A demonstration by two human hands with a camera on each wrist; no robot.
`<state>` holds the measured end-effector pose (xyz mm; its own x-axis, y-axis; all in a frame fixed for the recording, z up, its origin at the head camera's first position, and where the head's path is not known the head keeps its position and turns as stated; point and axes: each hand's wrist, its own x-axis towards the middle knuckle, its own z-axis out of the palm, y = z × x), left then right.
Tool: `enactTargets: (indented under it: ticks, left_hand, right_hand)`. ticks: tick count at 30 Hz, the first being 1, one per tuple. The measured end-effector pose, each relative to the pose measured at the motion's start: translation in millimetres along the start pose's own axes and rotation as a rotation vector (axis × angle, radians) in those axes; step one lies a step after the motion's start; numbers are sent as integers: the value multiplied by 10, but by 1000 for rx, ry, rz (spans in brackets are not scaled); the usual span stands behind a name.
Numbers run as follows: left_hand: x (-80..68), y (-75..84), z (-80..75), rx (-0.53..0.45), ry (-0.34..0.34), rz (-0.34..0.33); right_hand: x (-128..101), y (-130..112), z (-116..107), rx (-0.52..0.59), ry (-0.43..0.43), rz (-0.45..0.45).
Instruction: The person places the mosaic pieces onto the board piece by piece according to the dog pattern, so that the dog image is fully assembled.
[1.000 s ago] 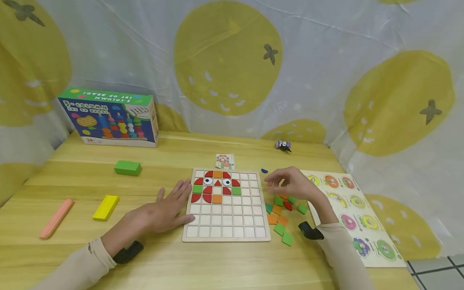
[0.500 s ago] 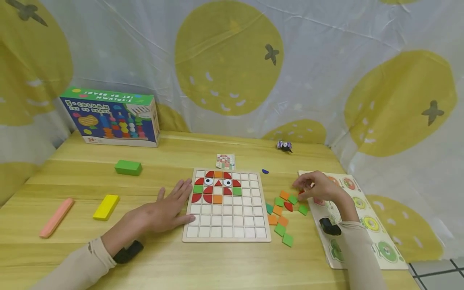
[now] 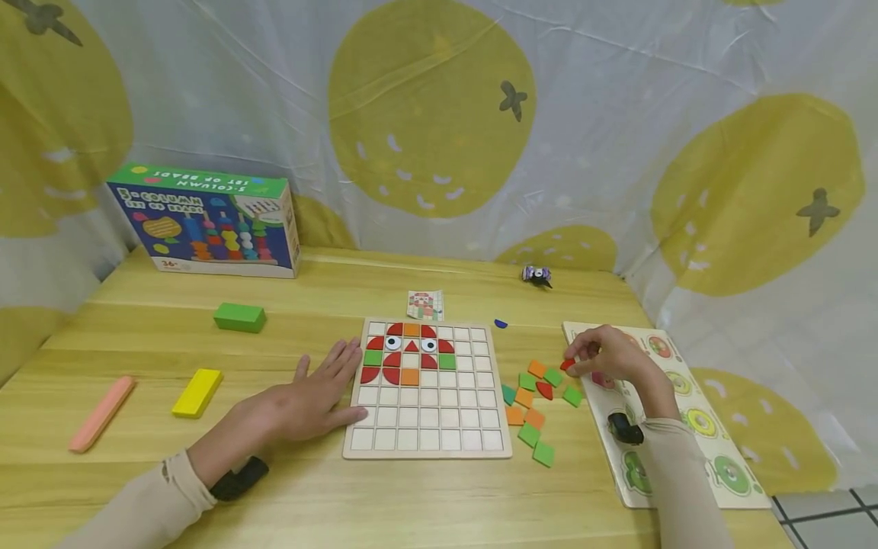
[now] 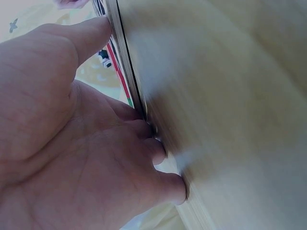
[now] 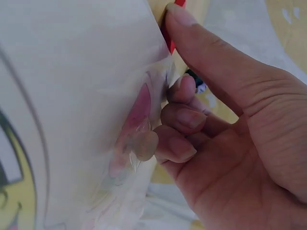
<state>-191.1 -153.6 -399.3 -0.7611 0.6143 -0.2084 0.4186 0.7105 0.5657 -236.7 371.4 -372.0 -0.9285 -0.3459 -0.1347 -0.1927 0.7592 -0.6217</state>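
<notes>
My left hand (image 3: pixel 312 400) lies flat with straight fingers along the left edge of a wooden grid board (image 3: pixel 428 396), thumb over the rim. Red, orange and green pieces and two googly-eye pieces form a face in the board's upper left. To the right, my right hand (image 3: pixel 613 358) pinches a small red piece (image 3: pixel 567 364) beside the left edge of a fruit puzzle board (image 3: pixel 610 435). In the right wrist view the thumb presses that red piece (image 5: pixel 173 45); the index finger is mostly hidden. The other fingers curl near a puzzle knob (image 5: pixel 145 145).
Loose green, orange and red tiles (image 3: pixel 529 435) lie between the boards. A pattern card (image 3: pixel 426 305), blue half-round piece (image 3: pixel 501 324) and small purple-black item (image 3: pixel 536 276) sit farther back. Leftward are green (image 3: pixel 239 317) and yellow blocks (image 3: pixel 197 393), a pink stick (image 3: pixel 103 414) and toy box (image 3: pixel 206 221).
My right hand has moved right, from beside the grid board over to the red piece at the fruit puzzle's edge, and its fingers have closed on it. The left hand stays put.
</notes>
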Motion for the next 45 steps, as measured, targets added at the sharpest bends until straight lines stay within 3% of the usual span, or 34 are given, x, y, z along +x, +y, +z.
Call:
enactTargets:
  ticks: [8, 12, 15, 21, 32, 40, 45]
  left_hand:
    - [-17, 65, -32, -8, -19, -9]
    - [-36, 99, -54, -13, -27, -19]
    - [-15, 19, -23, -3, -21, -13]
    - [19, -86, 21, -11, -5, 10]
    - [-53, 107, -76, -18, -34, -17]
    - [24, -109, 37, -3, -7, 11]
    - [30, -100, 32, -8, -4, 27]
  right_hand:
    - [4, 29, 29, 38, -62, 90]
    - [8, 0, 28, 7, -65, 38]
    - [30, -53, 26, -17, -48, -20]
    - [123, -214, 95, 63, -47, -82]
    - [309, -565, 408, 219, -98, -187]
    - [422, -896, 670, 279, -126, -239]
    - [484, -1050, 813, 262, -127, -269]
